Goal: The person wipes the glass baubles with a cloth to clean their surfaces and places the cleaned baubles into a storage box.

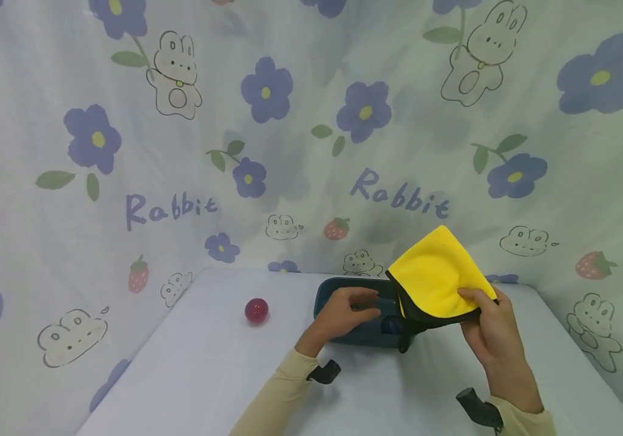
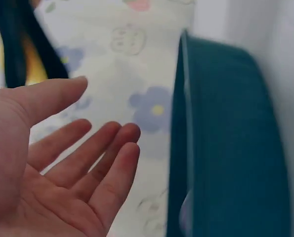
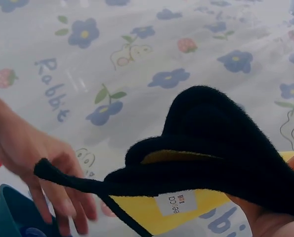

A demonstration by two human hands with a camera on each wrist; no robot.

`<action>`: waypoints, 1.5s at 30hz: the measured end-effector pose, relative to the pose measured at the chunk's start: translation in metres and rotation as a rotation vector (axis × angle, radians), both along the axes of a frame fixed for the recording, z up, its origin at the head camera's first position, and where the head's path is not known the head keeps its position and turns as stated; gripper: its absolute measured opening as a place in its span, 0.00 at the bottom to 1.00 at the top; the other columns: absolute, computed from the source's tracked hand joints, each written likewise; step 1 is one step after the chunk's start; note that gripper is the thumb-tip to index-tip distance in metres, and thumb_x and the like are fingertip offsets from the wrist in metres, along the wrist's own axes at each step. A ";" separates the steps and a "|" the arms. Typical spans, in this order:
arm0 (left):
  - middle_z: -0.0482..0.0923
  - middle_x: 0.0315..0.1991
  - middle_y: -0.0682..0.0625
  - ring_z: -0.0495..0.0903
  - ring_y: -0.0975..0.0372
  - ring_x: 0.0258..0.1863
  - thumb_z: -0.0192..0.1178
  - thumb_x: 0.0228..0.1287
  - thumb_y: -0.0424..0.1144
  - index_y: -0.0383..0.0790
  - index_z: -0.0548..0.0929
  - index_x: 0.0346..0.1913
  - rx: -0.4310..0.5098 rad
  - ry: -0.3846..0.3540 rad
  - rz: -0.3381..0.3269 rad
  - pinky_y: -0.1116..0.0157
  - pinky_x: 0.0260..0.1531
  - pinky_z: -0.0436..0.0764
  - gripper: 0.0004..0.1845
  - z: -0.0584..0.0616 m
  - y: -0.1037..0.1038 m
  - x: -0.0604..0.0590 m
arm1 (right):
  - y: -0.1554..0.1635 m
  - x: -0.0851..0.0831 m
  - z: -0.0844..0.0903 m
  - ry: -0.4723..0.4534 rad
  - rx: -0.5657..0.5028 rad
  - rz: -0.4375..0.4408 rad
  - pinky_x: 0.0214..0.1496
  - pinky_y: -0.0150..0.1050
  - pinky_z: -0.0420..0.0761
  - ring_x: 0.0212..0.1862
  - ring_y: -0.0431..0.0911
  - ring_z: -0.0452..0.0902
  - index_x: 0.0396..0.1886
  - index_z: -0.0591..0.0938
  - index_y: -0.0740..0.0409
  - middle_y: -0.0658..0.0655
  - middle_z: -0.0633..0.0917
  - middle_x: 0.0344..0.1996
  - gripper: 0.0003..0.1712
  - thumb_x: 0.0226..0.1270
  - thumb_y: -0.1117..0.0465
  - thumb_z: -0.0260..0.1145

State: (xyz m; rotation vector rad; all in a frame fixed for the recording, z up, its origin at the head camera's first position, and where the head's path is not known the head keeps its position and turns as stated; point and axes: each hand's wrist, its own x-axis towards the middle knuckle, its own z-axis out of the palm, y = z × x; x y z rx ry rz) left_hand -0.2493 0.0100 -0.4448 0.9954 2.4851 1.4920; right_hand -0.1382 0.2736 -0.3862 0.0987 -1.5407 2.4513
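While your right hand (image 1: 494, 330) pinches the folded yellow cloth (image 1: 437, 277) above the teal tray (image 1: 326, 298), apparently clearing it, your left hand (image 1: 344, 312) hovers over the tray, fingers loosely spread, holding nothing.

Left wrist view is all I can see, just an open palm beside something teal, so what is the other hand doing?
Observer: The right hand holds a folded yellow cloth with a black edge, lifted above the table.
Operator: And the teal thing beside my palm?
Observer: It is a dark teal tray at the back of the table; the left hand hangs over it, fingers relaxed, holding nothing.
Operator: Anything else on the table?
Observer: A small red ball lies alone to the left of the tray, apart from both hands.
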 end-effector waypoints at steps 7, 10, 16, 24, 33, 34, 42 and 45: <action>0.86 0.59 0.44 0.86 0.52 0.57 0.69 0.68 0.40 0.40 0.84 0.62 0.035 0.069 0.181 0.59 0.57 0.87 0.21 0.018 -0.066 0.004 | -0.001 0.000 0.000 -0.014 0.001 -0.001 0.60 0.28 0.83 0.58 0.39 0.73 0.67 0.62 0.58 0.48 0.71 0.57 0.23 0.80 0.64 0.58; 0.86 0.58 0.43 0.86 0.49 0.57 0.69 0.68 0.40 0.39 0.84 0.61 0.069 0.105 0.296 0.54 0.58 0.86 0.20 0.022 -0.097 0.002 | -0.001 0.000 0.000 -0.024 -0.004 -0.001 0.59 0.27 0.83 0.58 0.39 0.72 0.68 0.62 0.56 0.48 0.70 0.58 0.23 0.80 0.63 0.58; 0.85 0.60 0.42 0.84 0.49 0.61 0.70 0.68 0.41 0.38 0.85 0.60 0.142 0.107 0.533 0.51 0.62 0.83 0.21 0.019 -0.155 -0.008 | -0.001 -0.001 0.001 -0.022 0.004 -0.005 0.59 0.27 0.84 0.58 0.40 0.72 0.68 0.62 0.56 0.49 0.70 0.59 0.23 0.81 0.63 0.58; 0.78 0.68 0.38 0.76 0.45 0.70 0.68 0.70 0.46 0.36 0.78 0.67 0.119 0.067 0.669 0.48 0.71 0.75 0.28 -0.005 -0.208 -0.029 | -0.001 -0.003 0.003 0.004 0.006 -0.008 0.59 0.27 0.84 0.59 0.40 0.73 0.68 0.62 0.57 0.50 0.70 0.60 0.23 0.80 0.64 0.58; 0.64 0.78 0.35 0.66 0.41 0.76 0.69 0.67 0.54 0.36 0.63 0.79 -0.067 -0.158 0.688 0.44 0.75 0.69 0.45 -0.045 -0.233 -0.038 | -0.007 -0.005 -0.002 0.022 0.019 0.008 0.59 0.28 0.84 0.57 0.40 0.75 0.68 0.64 0.59 0.50 0.72 0.59 0.23 0.80 0.66 0.58; 0.64 0.78 0.34 0.65 0.40 0.77 0.70 0.66 0.54 0.36 0.62 0.79 -0.078 -0.181 0.687 0.43 0.75 0.69 0.46 -0.047 -0.233 -0.039 | -0.007 -0.006 -0.003 0.023 0.024 0.009 0.59 0.28 0.84 0.57 0.40 0.76 0.68 0.64 0.59 0.50 0.72 0.59 0.22 0.80 0.66 0.58; 0.65 0.77 0.33 0.64 0.40 0.77 0.77 0.58 0.54 0.36 0.61 0.79 -0.142 -0.299 0.657 0.41 0.75 0.66 0.53 -0.058 -0.232 -0.040 | -0.007 -0.007 -0.006 0.016 0.046 0.014 0.58 0.28 0.85 0.56 0.39 0.76 0.67 0.64 0.58 0.50 0.72 0.57 0.22 0.80 0.65 0.58; 0.67 0.76 0.33 0.65 0.40 0.77 0.77 0.58 0.51 0.35 0.62 0.79 -0.138 -0.287 0.654 0.41 0.76 0.66 0.51 -0.058 -0.233 -0.039 | -0.008 -0.008 -0.006 0.013 0.052 0.017 0.58 0.28 0.85 0.56 0.39 0.76 0.67 0.64 0.58 0.50 0.72 0.58 0.22 0.80 0.65 0.58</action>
